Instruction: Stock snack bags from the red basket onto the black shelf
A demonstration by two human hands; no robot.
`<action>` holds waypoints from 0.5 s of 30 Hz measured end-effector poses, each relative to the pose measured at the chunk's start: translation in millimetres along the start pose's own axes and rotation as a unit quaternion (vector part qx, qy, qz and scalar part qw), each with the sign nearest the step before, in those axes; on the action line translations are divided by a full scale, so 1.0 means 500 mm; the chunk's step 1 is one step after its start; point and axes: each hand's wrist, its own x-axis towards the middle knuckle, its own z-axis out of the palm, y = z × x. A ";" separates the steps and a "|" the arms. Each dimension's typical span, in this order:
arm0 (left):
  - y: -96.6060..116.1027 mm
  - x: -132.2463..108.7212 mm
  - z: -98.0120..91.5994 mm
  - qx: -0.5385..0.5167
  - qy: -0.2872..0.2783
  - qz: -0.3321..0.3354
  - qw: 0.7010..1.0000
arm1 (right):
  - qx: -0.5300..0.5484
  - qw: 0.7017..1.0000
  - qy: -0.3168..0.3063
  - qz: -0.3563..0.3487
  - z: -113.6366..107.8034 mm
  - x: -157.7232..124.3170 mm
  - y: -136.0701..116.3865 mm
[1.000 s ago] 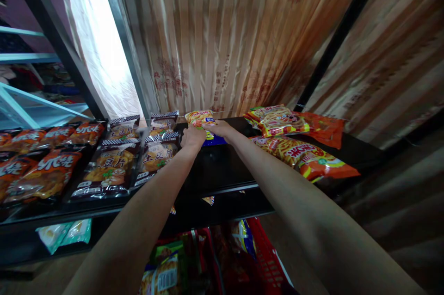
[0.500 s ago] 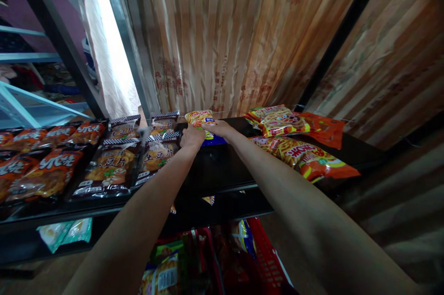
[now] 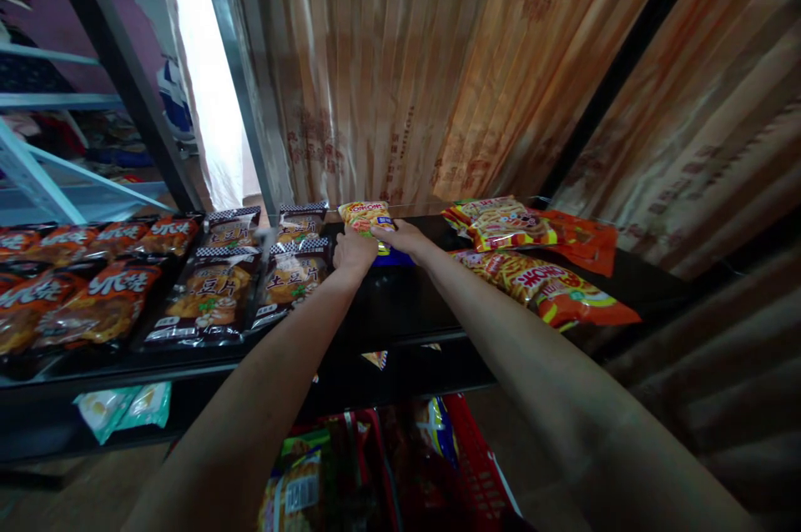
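A yellow and blue snack bag (image 3: 364,211) lies toward the back of the black shelf (image 3: 388,303), between both hands. My left hand (image 3: 355,250) is closed at its left edge, with the fingertips partly hidden. From the other side, my right hand (image 3: 404,240) grips the bag, its fingers reaching over the front. Blue wrapping shows below the hands. Just left of them stand brown snack packs (image 3: 291,278) with dark checkered tops.
Orange and yellow snack bags (image 3: 544,286) lie to the right, some overlapping. Orange-black packs (image 3: 103,298) line the far left. Below the shelf, a red basket (image 3: 479,465) holds several packets. Green-white packets (image 3: 125,409) poke out beneath. A curtain (image 3: 388,82) hangs behind.
The view has shifted slightly, so the shelf and packs at the left appear a little farther right. Both hands stay on the snack bag, with little visible movement against the shelf.
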 end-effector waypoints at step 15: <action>-0.141 -0.317 -0.015 -0.004 0.020 0.292 0.956 | -0.066 0.974 0.185 -0.114 0.008 -0.140 -0.023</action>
